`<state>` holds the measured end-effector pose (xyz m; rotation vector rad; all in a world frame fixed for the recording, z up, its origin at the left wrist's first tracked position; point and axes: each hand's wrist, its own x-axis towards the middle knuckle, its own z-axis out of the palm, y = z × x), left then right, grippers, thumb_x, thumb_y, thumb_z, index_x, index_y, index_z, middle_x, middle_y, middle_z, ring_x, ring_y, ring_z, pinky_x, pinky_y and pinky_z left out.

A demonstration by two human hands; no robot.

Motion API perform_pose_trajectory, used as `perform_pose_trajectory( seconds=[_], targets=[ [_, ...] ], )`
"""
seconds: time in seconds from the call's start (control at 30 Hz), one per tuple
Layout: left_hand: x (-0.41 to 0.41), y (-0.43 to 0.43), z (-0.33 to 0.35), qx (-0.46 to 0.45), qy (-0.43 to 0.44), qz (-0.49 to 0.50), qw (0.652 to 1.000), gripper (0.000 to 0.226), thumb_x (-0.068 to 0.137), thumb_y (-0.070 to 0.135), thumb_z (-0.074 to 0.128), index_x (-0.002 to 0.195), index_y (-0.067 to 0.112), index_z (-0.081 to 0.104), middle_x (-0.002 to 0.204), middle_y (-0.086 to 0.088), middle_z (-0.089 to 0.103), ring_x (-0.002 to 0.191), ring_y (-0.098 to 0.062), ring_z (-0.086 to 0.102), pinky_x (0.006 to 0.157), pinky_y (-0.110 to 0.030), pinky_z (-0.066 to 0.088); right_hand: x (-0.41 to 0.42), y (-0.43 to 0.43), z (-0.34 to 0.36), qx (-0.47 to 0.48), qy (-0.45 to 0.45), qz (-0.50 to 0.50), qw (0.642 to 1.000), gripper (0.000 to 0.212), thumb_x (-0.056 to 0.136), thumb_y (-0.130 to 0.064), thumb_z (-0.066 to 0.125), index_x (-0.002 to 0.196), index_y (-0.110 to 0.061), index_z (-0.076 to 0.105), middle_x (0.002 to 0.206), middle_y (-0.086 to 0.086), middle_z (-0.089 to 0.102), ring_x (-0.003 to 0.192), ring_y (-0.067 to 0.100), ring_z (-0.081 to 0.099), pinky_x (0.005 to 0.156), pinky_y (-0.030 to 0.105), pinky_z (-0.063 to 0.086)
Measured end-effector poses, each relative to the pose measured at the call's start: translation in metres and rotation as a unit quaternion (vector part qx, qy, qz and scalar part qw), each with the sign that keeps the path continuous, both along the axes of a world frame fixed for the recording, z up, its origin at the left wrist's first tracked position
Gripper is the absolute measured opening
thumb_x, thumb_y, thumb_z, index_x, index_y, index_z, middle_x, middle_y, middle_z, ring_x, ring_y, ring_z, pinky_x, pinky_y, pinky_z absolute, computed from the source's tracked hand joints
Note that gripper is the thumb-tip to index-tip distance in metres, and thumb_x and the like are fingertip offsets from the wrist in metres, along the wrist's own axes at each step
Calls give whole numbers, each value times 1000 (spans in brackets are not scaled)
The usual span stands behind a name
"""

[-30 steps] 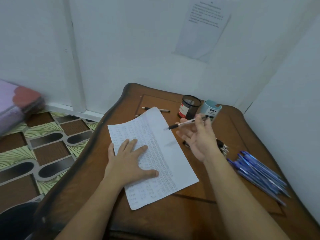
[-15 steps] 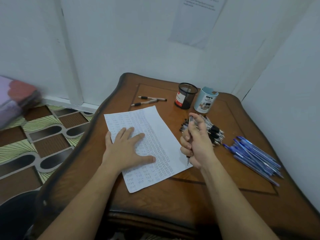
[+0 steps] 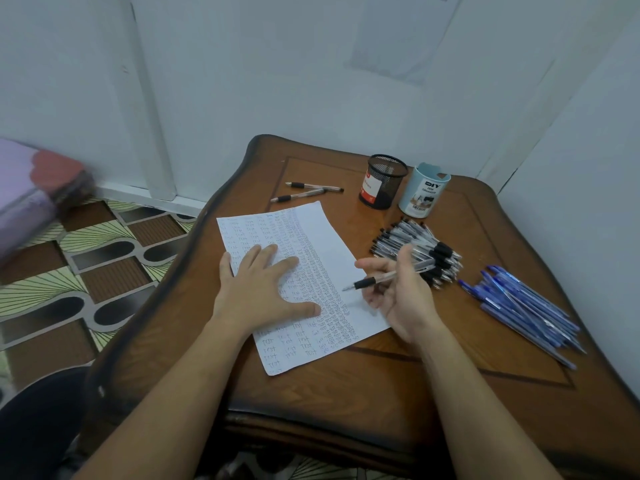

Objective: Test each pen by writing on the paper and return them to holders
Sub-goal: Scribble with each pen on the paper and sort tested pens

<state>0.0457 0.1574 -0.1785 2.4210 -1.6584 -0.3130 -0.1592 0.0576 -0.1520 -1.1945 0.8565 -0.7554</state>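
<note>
clear pen w/ black grip (image 3: pixel 391 276) is in the right hand (image 3: pixel 398 296), fingers curled round its barrel. its tip points left over the right part of the paper (image 3: pixel 322 237); touching or not, cannot tell. left hand (image 3: pixel 263 289) lies flat on the paper, fingers spread wide. just right of the hand is a pile of black-grip pens (image 3: pixel 415 237), then blue pens (image 3: pixel 526 306). further back stand a black mesh holder (image 3: pixel 384 181) & a light-blue holder (image 3: pixel 424 192), on the wooden bench (image 3: pixel 346 393).

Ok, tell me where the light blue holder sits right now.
In the head view, the light blue holder stands far back on the table, just right of the black mesh holder, behind the black pen pile.
</note>
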Motion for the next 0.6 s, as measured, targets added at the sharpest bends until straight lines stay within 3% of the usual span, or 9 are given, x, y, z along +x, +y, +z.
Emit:
perform_pose_trajectory(
  seconds=[0.13, 0.2, 0.33, 0.5, 0.6],
  targets=[
    [-1, 0, 1, 4, -2, 1, 1000, 100, 64, 97, 40, 150, 49, 23, 166, 8, 5, 153, -17, -4, 118, -59, -11, -1, -4, -12, -70, 12, 28, 997, 71, 87, -61, 35, 98, -2, 73, 81, 22, 72, 63, 21, 64, 47, 27, 45],
    [-1, 0, 2, 4, -2, 0, 1000, 99, 65, 96, 40, 150, 49, 23, 166, 8, 5, 153, -17, -3, 118, -59, -11, -2, -5, -13, -91, 3, 34, 995, 61, 85, -56, 50, 93, 0, 71, 78, 21, 71, 59, 20, 62, 42, 24, 44],
    [0, -1, 3, 1, 1, 2, 1000, 99, 65, 96, 41, 150, 49, 24, 166, 8, 5, 153, -17, -3, 117, -58, -12, -6, -8, -16, -146, 63, 31, 987, 23, 81, -18, 80, 72, -8, 61, 60, 5, 61, 50, 10, 51, 46, 19, 40],
    [0, -1, 0, 1, -2, 4, 1000, 100, 64, 97, 39, 150, 49, 24, 166, 9, 6, 153, -17, -3, 118, -59, -11, -10, -8, -20, -194, 128, 49, 971, 21, 82, -5, 79, 70, -3, 63, 70, 18, 69, 67, 27, 59, 62, 37, 43],
    [0, -1, 0, 2, -1, 4, 1000, 100, 63, 97, 39, 150, 49, 23, 166, 9, 6, 153, -17, -2, 118, -59, -11, -11, -6, -23, -203, 137, 34, 969, 30, 82, -2, 78, 63, 1, 56, 59, 16, 58, 58, 21, 49, 56, 30, 37]
  ],
)
